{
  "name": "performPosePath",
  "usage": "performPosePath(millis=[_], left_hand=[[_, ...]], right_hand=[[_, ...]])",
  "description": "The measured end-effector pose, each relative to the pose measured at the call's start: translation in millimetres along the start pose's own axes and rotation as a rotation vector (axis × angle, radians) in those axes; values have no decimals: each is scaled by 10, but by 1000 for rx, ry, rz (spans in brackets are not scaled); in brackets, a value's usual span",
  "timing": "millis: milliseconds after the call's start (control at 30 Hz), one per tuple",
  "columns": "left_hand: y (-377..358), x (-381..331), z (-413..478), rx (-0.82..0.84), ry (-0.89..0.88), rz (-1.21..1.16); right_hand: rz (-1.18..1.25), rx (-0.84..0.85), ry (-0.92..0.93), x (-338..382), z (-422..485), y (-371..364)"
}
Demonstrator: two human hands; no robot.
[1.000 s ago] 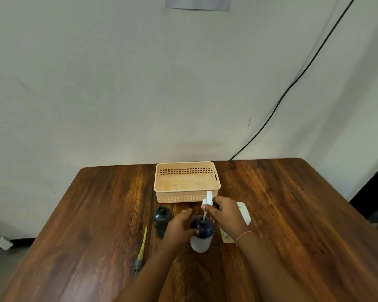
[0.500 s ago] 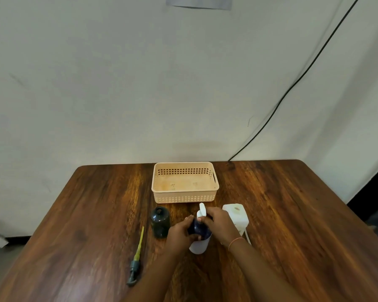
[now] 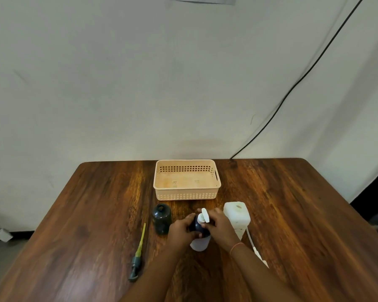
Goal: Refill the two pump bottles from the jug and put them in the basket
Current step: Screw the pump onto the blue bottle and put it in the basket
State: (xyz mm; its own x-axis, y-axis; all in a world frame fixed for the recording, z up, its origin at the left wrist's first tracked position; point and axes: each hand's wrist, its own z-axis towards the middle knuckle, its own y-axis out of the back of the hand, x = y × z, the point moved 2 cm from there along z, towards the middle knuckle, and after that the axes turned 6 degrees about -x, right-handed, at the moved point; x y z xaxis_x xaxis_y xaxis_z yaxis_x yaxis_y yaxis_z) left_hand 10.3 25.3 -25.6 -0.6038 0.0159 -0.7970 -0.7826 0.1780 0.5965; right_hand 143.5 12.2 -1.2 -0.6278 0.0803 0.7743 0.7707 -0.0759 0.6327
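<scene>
Both hands hold a pale pump bottle (image 3: 199, 244) with a dark upper part, standing at the table's middle. My left hand (image 3: 181, 232) wraps its left side. My right hand (image 3: 219, 225) grips the white pump head (image 3: 205, 215) at the bottle's neck. To the left stands a dark green bottle (image 3: 161, 219), open at the top with no pump in it. Its dark pump with a yellow tube (image 3: 138, 251) lies flat on the table further left. The white jug (image 3: 237, 215) stands just right of my right hand. The peach basket (image 3: 187, 196) sits behind, with nothing in it.
A white tube-like piece (image 3: 252, 244) lies on the wooden table (image 3: 303, 214) beside my right forearm. A black cable (image 3: 292, 88) runs down the wall to the table's back edge. The wall stands right behind the basket.
The white pump, held above the bottle with its tube showing, has gone down into the neck. My right hand has dropped onto the bottle's top. My left hand has stayed on the bottle.
</scene>
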Motion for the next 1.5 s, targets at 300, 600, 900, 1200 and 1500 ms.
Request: performPosePath(millis=[300, 600, 900, 1200, 1500], left_hand=[[9, -10, -15, -21, -7, 22], [3, -53, -5, -30, 4, 19], [25, -85, -14, -14, -3, 30], [40, -108, -13, -26, 21, 2], [53, -113, -12, -12, 23, -6]], right_hand=[[93, -58, -44, -63, 38, -7], [83, -57, -36, -45, 59, -2], [66, -79, -46, -44, 72, -11], [88, -63, -49, -48, 72, -21], [87, -37, -40, -38, 72, -37]])
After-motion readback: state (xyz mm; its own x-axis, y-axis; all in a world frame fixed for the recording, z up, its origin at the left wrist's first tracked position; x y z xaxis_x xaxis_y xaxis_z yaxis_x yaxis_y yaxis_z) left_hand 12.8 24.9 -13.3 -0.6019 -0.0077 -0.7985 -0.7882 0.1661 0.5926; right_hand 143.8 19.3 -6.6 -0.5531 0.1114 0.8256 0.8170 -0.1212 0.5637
